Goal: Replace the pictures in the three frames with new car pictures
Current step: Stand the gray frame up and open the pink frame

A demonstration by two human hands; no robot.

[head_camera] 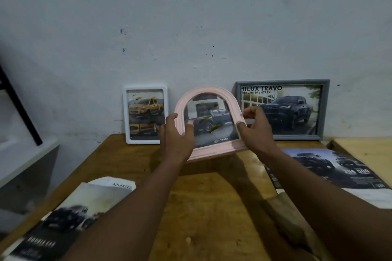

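I am gripping the arched pink plastic frame (212, 148) with both hands, left hand (177, 133) and right hand (254, 127) on its sides, above the wooden table (212, 197). It already shows a truck; standing it against the wall comes next, I judge.

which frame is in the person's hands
The pink arched frame, gripped at its sides by the left hand and right hand. The white frame and grey frame stand untouched on the table against the wall.
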